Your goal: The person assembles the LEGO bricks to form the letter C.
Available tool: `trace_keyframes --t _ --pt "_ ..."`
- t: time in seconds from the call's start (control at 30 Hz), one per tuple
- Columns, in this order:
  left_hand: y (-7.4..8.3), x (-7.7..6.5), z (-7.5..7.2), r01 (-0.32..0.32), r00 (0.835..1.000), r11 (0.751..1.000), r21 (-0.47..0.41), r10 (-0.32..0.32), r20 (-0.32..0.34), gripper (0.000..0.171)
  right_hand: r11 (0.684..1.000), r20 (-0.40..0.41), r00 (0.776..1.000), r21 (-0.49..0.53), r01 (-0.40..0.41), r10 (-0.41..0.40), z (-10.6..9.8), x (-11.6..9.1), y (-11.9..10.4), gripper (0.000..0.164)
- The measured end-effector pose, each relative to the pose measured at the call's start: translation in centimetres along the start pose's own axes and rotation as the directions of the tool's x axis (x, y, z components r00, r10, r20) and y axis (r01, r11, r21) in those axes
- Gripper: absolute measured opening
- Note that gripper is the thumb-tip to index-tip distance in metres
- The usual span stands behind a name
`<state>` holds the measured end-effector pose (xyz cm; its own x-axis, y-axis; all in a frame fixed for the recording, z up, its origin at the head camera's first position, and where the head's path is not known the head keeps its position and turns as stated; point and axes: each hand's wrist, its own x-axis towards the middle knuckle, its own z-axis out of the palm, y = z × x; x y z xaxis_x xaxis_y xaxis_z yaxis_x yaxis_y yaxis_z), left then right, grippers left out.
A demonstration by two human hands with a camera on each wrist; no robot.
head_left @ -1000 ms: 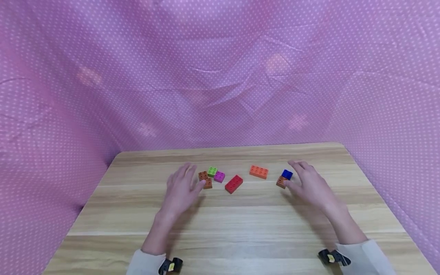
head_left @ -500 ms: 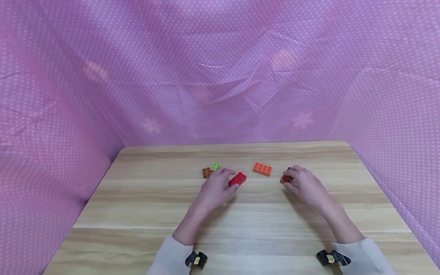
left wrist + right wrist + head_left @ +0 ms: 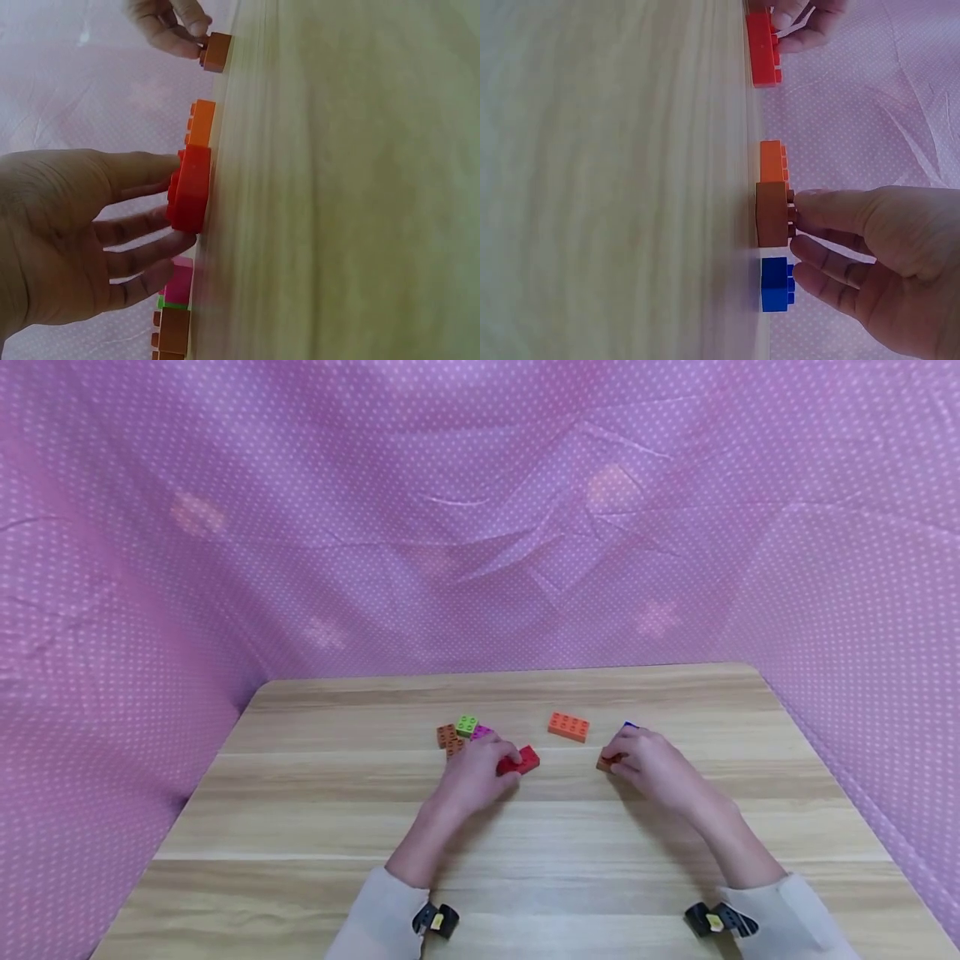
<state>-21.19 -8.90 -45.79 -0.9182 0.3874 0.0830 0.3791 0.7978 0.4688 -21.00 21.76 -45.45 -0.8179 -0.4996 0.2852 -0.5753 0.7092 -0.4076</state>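
Note:
My left hand (image 3: 480, 772) pinches the left part of a long red toy brick (image 3: 530, 760) between thumb and fingers, low at the wooden tabletop. The left wrist view shows the thumb on one side of this brick (image 3: 192, 191) and fingertips on the other. On the right, my right hand (image 3: 654, 770) pinches a small brown brick (image 3: 603, 765), mostly covered by the fingers in the head view. A blue brick (image 3: 774, 285) stands just beyond it, apart from the brown one. Between the hands, farther back, lies a long orange brick (image 3: 567, 727).
Left of the red brick sits a cluster: a lime green brick (image 3: 467, 725), a magenta brick (image 3: 482, 732) partly behind the left hand, and two brown bricks, one farther (image 3: 446, 735) and one nearer. A pink dotted cloth (image 3: 465, 568) hangs behind and beside the wooden table (image 3: 540, 860).
My left hand has come right from the brown bricks to the red brick, which has turned slightly. My right hand has closed on the brown brick and drawn it leftward, away from the blue one.

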Motion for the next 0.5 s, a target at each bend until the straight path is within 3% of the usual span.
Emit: trace_keyframes --t 0.33,0.5 --pt "0.26 -0.22 0.04 -0.040 0.996 0.999 -0.031 0.043 0.084 0.015 0.999 0.035 0.999 0.043 0.017 -0.018 0.40 0.16 -0.56 0.018" --pt "0.44 -0.19 0.14 -0.060 0.992 0.997 -0.055 0.065 0.104 0.020 0.995 0.069 0.998 0.095 0.006 -0.012 0.64 0.30 -1.07 0.017"
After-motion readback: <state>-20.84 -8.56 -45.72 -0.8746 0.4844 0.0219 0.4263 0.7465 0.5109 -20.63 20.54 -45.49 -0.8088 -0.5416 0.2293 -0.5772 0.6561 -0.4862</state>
